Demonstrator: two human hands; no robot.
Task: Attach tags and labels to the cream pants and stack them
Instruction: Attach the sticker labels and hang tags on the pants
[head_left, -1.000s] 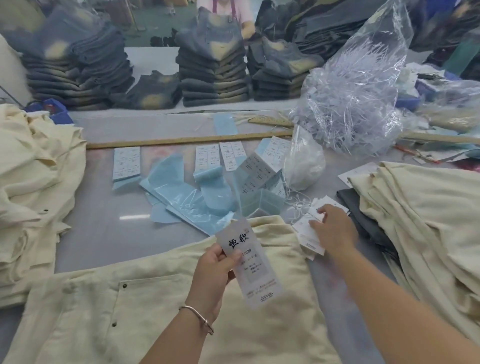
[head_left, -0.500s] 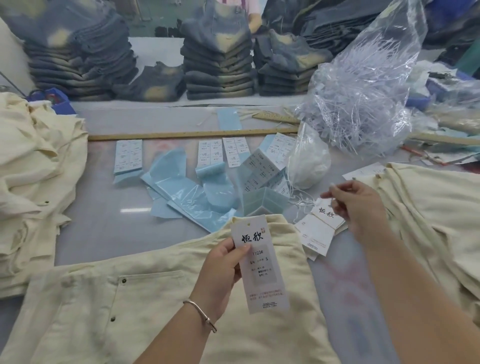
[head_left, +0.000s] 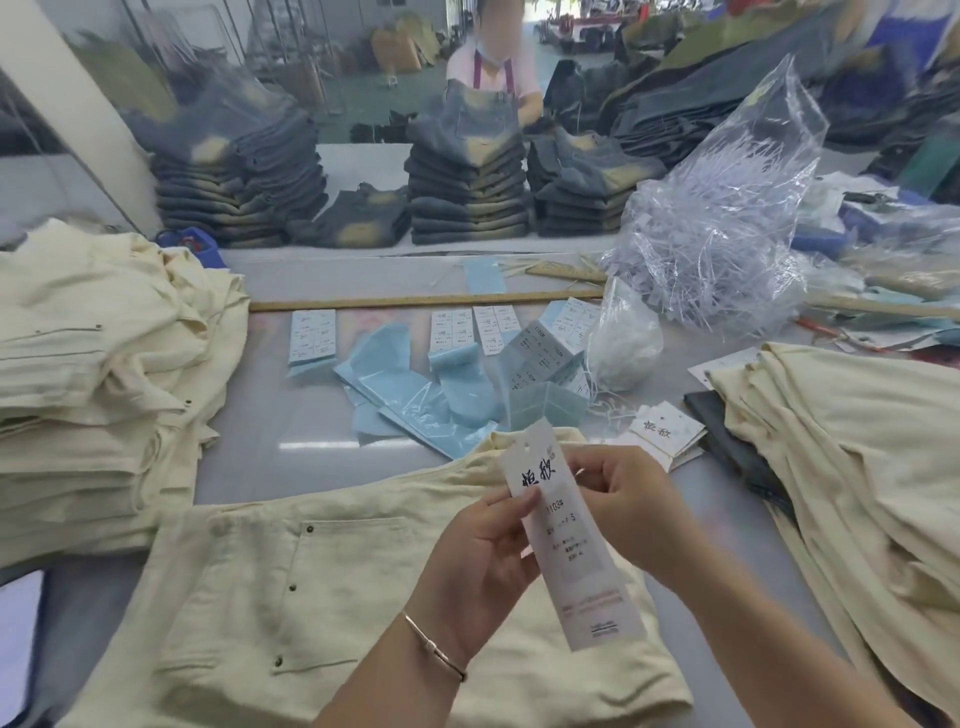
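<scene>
A long white hang tag (head_left: 566, 540) with black characters is held upright over a pair of cream pants (head_left: 291, 587) spread on the table in front of me. My left hand (head_left: 478, 561) pinches the tag's left edge. My right hand (head_left: 623, 499) meets the tag from the right near its top, fingers curled; it seems to pinch something small against it, which I cannot make out. A small pile of more hang tags (head_left: 660, 434) lies just beyond my right hand.
Piled cream pants stand at the left (head_left: 88, 379) and lie at the right (head_left: 852, 457). Blue label sheets (head_left: 410, 389), a wooden ruler (head_left: 426, 300) and a clear bag of plastic fasteners (head_left: 722, 228) fill the middle. Folded denim stacks (head_left: 467, 182) and a person stand behind.
My right hand left the tag pile and came over to the tag in my left hand. The left hand raised the tag a little.
</scene>
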